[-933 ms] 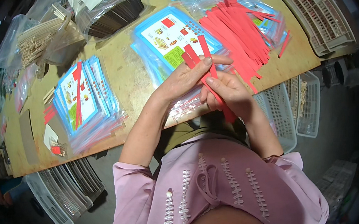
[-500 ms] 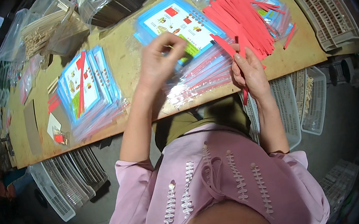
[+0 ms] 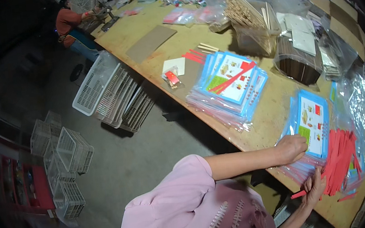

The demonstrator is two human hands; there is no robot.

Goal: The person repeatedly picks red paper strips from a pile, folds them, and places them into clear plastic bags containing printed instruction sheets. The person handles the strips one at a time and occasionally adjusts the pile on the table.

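My left hand [image 3: 291,149] is closed, its curled fingers at the lower edge of a stack of blue-bordered printed cards in clear bags [image 3: 313,121]. Whatever is between those fingers is hidden. Nearer the table's front edge, my right hand [image 3: 315,187] is closed around a red strip [image 3: 298,194], one end poking out to its left. A loose heap of red strips [image 3: 340,159] lies just right of that hand. Farther left rests a second bagged card stack [image 3: 229,86], with red strips [image 3: 233,78] laid across its top.
Wooden sticks [image 3: 245,10] fill a clear container behind the stacks, beside a bagged block of dark sheets [image 3: 298,62]. A brown board [image 3: 152,43] lies on the tabletop [image 3: 130,27]. Plastic crates [image 3: 110,93] stand below its edge. Another person [image 3: 72,25] is at the far end.
The view has swung left, showing more floor and the far table end. My left hand's fingers have curled in further at the card stack. My right hand keeps hold of the red strip.
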